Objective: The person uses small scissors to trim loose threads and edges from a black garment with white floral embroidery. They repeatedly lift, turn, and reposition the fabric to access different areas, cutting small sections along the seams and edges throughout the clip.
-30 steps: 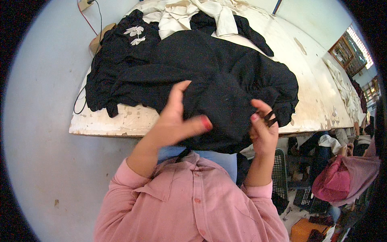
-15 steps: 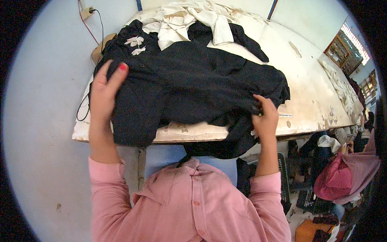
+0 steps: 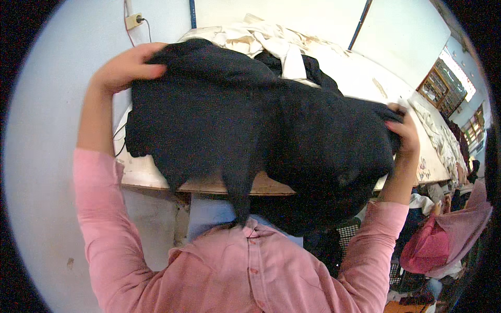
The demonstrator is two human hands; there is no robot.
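A black garment [image 3: 209, 115] is stretched between my two hands above the table. My left hand [image 3: 133, 65] pinches its upper left edge, thumb on the near side. At the far right, my right hand [image 3: 404, 128] grips the other end of the cloth, its fingers partly hidden in the folds. The lower part droops over the table's front edge toward my lap, and a pointed strip of it dangles in the middle. Blur softens the fabric, so its exact kind cannot be made out.
The worn white table [image 3: 365, 86] carries a heap of cream cloth [image 3: 235, 37] at the back, with another dark piece [image 3: 326, 81] beneath. A wall socket [image 3: 134, 21] with a plugged cord is at the left. Rightward, a person in a pink top [image 3: 428, 242] sits near dark baskets.
Both hands have lifted and spread apart, the left up and outward, the right up and to the right. The black garment has risen off the table and opened wider, covering the white flowers.
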